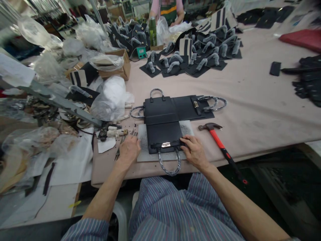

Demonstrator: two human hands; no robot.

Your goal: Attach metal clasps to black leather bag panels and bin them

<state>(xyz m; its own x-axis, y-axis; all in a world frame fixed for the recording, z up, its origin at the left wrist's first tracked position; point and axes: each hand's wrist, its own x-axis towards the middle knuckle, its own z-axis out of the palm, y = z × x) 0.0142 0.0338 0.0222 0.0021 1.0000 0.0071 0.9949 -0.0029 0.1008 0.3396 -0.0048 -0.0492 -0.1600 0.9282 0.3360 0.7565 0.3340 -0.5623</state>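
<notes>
A black leather bag panel (pixel 163 134) lies on a pale board (pixel 142 144) before me, with a metal clasp (pixel 166 145) on its dark strap (pixel 156 146). Its plastic-wrapped handle (pixel 170 172) hangs toward me over the table edge. My right hand (pixel 194 150) pinches the strap's right end at the panel's edge. To the left, my left hand (pixel 129 149) is closed beside small metal tools (pixel 134 133); what its curled fingers hold is hidden. A claw hammer (pixel 218 139) with a red and black grip lies right of the board, its handle projecting past the table edge.
More black panels (pixel 192 107) with wrapped handles lie just behind the board. Farther back are a heap of similar pieces (pixel 200 53), a green bottle (pixel 152 31) and a seated person (pixel 167 13). Plastic bags (pixel 110 97), a cardboard box (pixel 125 67) and a metal bar (pixel 65 102) crowd the left.
</notes>
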